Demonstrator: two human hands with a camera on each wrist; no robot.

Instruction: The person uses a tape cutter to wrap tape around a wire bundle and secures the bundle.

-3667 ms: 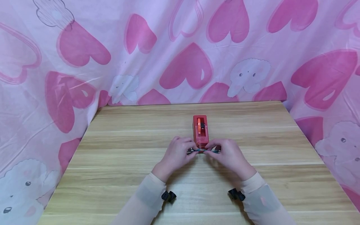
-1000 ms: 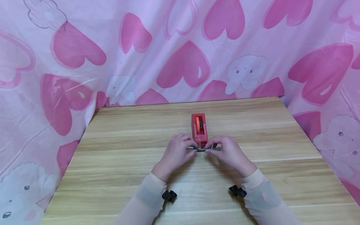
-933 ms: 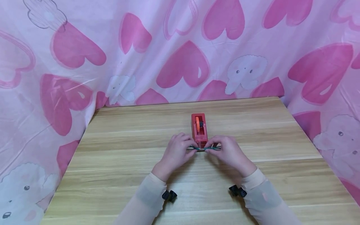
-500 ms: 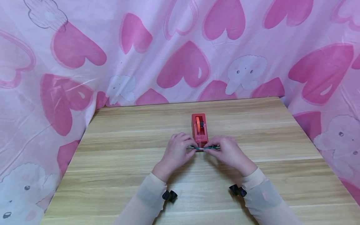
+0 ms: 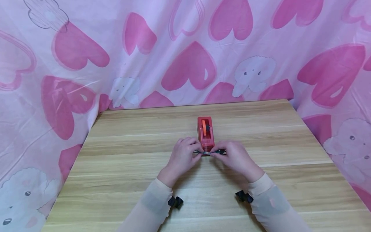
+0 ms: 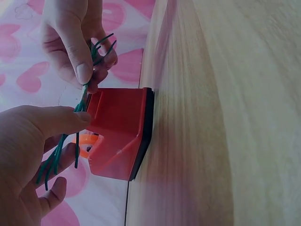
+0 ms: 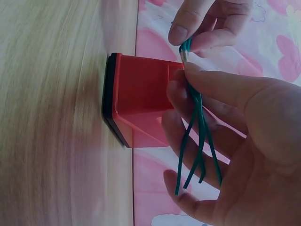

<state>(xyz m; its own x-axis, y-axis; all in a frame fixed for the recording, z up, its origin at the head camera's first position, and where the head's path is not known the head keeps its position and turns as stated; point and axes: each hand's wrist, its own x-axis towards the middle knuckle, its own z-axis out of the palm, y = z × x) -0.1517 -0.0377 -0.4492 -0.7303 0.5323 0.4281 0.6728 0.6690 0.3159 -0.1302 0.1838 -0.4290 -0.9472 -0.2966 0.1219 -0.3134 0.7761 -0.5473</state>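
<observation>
A bundle of thin green strands [image 7: 201, 125], like wires or strings, is stretched between the two hands, its loose ends fanning out on both sides. My left hand [image 5: 182, 155] pinches one side of it with thumb and fingertips. A short distance away, my right hand [image 5: 237, 158] pinches the other side in the same way. Between the thumbs, a short pale section of the bundle shows in the right wrist view; whether it is tape, I cannot tell. Just behind the hands stands a red tape dispenser [image 5: 206, 142] with an orange roll core [image 5: 204, 128].
The dispenser sits upright on a wood-grain table [image 5: 139, 129], its black base [image 7: 109, 89] against the surface. A pink curtain [image 5: 185, 25] with hearts and white cartoon animals hangs behind and along the sides.
Both hands stay before the dispenser, still pinching the bundle. Its strands have shifted slightly at the right hand, where dark ends now show. The head view has tilted a little.
</observation>
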